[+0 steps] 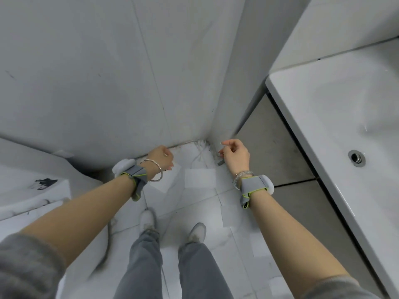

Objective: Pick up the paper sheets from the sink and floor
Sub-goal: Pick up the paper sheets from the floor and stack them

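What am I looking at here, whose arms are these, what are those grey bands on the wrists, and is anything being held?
This is one picture from a camera worn on a person's head, looking down, so you see their own arms, legs and shoes. The left hand and right hand are bare, loosely curled, and hold nothing. Each wrist carries a grey strap with a white device on it; what it does the picture doesn't show. The room is a tiled bathroom. A white sink is on the right, and the part of its basin in view shows no paper. On the floor, pale paper sheets lie flat: one between the hands, another under the right forearm.
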{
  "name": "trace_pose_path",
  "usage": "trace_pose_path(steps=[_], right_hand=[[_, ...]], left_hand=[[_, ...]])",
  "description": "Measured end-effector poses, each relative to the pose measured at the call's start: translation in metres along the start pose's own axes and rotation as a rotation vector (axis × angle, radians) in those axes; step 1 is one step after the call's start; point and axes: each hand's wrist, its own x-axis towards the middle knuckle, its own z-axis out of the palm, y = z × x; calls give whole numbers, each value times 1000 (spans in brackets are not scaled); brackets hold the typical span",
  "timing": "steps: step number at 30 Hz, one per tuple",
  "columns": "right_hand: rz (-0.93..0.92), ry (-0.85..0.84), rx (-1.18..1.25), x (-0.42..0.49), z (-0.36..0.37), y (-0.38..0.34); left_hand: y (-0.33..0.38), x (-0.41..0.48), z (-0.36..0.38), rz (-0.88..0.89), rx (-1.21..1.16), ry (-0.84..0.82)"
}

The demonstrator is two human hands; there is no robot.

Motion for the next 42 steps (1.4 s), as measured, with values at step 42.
trace_pose_path(steps=[42], right_hand=[[9, -159, -492, 317, 334, 468]], left_hand=[[-358, 522, 166, -74, 573, 63]])
